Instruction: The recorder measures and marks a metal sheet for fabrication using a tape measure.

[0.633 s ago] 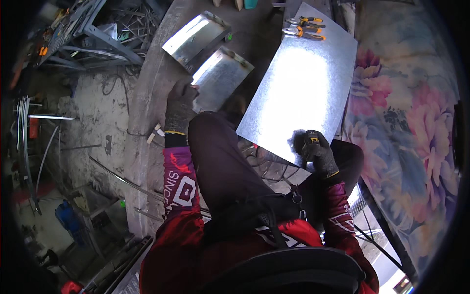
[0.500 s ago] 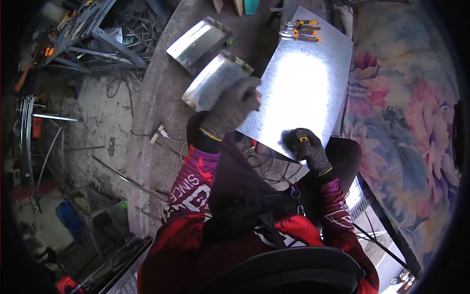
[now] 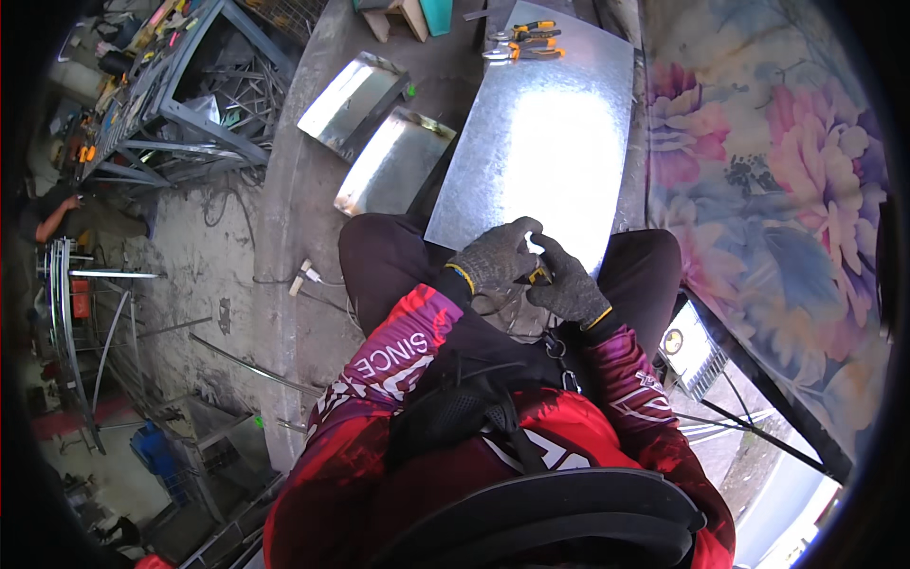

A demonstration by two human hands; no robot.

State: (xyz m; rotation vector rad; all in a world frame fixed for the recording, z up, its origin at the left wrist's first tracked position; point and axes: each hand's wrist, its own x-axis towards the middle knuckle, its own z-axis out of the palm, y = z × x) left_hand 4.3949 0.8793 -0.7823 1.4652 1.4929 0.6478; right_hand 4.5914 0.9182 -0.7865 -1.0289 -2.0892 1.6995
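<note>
My left hand (image 3: 495,256), in a dark knit glove with a yellow cuff edge, is closed, its fingertips meeting my right hand (image 3: 569,282) over my lap. In my gloved right hand is a small black-and-yellow tape measure (image 3: 539,276), mostly covered by the fingers. A small bright patch shows between the hands; what the left fingers pinch is hidden. Just beyond them lies a shiny galvanized metal sheet (image 3: 483,161), its near edge by my knees. Pliers (image 3: 523,54) with orange-and-black handles rest on its far end.
Two bent metal pieces (image 3: 353,100) (image 3: 393,161) lie left of the sheet. Flowered fabric (image 3: 758,171) covers the right side. A metal-framed bench (image 3: 204,123) with scraps stands far left, near another person's arm (image 3: 59,218). A cable connector (image 3: 301,277) lies on the floor.
My left hand has come down and right to meet my right hand, which has moved left off the sheet's near corner. The view has shifted, and a person's arm now shows at far left.
</note>
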